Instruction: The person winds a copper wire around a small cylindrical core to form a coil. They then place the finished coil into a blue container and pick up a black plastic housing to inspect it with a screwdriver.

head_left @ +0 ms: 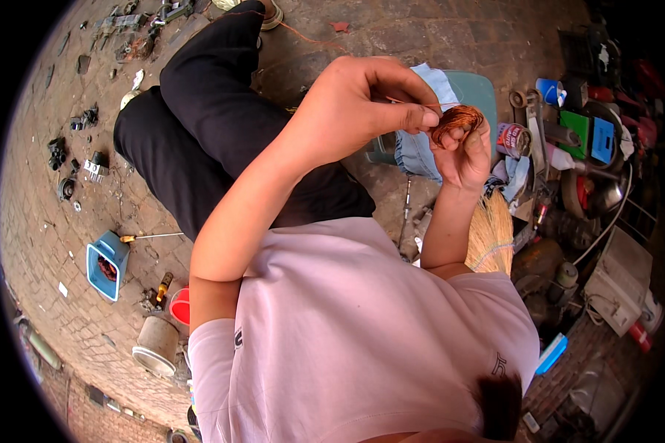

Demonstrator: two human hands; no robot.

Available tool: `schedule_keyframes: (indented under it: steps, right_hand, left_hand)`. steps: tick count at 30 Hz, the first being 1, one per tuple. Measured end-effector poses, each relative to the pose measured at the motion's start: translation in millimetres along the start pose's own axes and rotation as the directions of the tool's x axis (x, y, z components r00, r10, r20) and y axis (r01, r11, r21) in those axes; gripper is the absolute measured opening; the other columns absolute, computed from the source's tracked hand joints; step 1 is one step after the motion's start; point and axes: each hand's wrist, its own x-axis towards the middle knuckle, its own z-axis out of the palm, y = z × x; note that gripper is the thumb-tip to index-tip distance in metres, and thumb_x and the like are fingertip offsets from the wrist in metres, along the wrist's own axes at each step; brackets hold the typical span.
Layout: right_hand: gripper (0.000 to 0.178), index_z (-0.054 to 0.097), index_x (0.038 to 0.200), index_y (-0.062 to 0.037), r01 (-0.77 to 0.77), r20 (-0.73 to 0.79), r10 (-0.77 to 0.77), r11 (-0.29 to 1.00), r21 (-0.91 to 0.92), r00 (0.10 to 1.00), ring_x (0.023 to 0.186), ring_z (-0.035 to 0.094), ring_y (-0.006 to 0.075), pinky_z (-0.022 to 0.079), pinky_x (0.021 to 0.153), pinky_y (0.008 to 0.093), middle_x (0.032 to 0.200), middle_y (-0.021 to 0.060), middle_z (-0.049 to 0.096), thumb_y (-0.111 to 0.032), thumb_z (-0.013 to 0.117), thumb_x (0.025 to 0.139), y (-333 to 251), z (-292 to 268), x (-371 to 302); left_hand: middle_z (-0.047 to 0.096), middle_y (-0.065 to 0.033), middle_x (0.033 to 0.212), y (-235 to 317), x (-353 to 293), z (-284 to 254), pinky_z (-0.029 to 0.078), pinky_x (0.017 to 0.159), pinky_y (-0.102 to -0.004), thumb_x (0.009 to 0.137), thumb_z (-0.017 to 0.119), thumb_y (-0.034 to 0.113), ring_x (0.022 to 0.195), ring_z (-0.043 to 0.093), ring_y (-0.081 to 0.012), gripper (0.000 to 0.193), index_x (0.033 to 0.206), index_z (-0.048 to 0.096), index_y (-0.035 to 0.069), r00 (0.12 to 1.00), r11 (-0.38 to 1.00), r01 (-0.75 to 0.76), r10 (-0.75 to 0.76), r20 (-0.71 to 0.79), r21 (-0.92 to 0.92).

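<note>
My right hand (462, 159) is closed around a coil of thin copper wire (462, 119), its fingers curled through and behind the loop. Just left of the coil, my left hand (373, 103) pinches a strand of the wire between thumb and fingers, touching the coil's edge. A fine reddish strand (310, 37) also runs across the ground beyond my left hand; its link to the coil is hidden. Both hands are held up over a green stool (480, 92) with pale blue denim cloth (417, 155) on it.
A straw broom (493, 232) lies by my right arm. To the right are a printed can (513, 139), a green box (574, 134) and cluttered tools. At left stand a blue basket (124, 247), a pale bucket (157, 343), a screwdriver (129, 238) and scattered metal parts (94, 168).
</note>
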Motion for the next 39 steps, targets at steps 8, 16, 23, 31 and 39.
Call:
schedule_keyframes:
  steps: [8,16,23,31,39]
  right_hand:
    - [0.024,0.061,0.103,0.0018,-0.006,0.017,0.006,1.0,-0.017,1.0,0.079,0.066,0.0214,0.051,0.088,0.0479,0.085,0.0115,0.068,-0.017,0.064,0.088,4,5,1]
    - [0.036,0.054,0.108,0.0,-0.055,0.004,0.055,0.998,-0.035,0.998,0.077,0.066,0.0191,0.047,0.092,0.0526,0.084,0.0061,0.066,-0.02,0.071,0.083,6,3,-4]
    - [0.023,0.061,0.097,0.0031,0.004,0.033,-0.003,0.999,-0.038,0.999,0.081,0.067,0.0248,0.054,0.077,0.0414,0.087,0.0155,0.068,-0.016,0.067,0.086,10,6,-1]
    - [0.02,0.061,0.094,0.0066,0.043,0.017,-0.042,0.993,-0.109,0.999,0.074,0.065,0.0239,0.053,0.073,0.0377,0.086,0.0176,0.067,-0.009,0.067,0.085,10,11,0]
    - [0.018,0.061,0.094,0.0079,0.056,0.025,-0.052,0.974,-0.218,0.998,0.072,0.066,0.0258,0.054,0.069,0.0385,0.086,0.021,0.067,-0.004,0.067,0.082,9,16,-1]
  left_hand:
    - [0.063,-0.0033,0.085,-7,6,-1,0.048,0.071,-0.0232,0.083,0.069,0.005,0.076,0.06,-0.0094,0.011,0.089,0.067,-0.004,0.999,1.0,0.027,-0.027,-0.036,0.009]
    - [0.064,-0.0035,0.089,-21,8,-3,0.048,0.071,-0.0226,0.082,0.071,0.008,0.077,0.06,-0.0093,0.013,0.089,0.068,-0.002,0.998,0.998,0.06,-0.06,-0.034,0.015]
    - [0.066,-0.0046,0.096,6,0,-4,0.041,0.048,-0.0184,0.078,0.07,0.0,0.056,0.056,-0.0039,0.028,0.106,0.064,0.001,0.991,0.992,0.118,-0.115,-0.061,0.039]
    - [0.065,-0.0055,0.097,29,-19,-1,0.042,0.045,-0.02,0.074,0.071,-0.004,0.052,0.054,-0.0052,0.038,0.11,0.06,0.0,0.995,0.89,-0.008,0.053,-0.087,0.455]
    - [0.064,-0.0063,0.085,34,-28,7,0.045,0.049,-0.0208,0.077,0.066,-0.006,0.056,0.057,-0.007,0.028,0.103,0.06,-0.001,0.994,0.793,-0.031,0.09,-0.066,0.609]
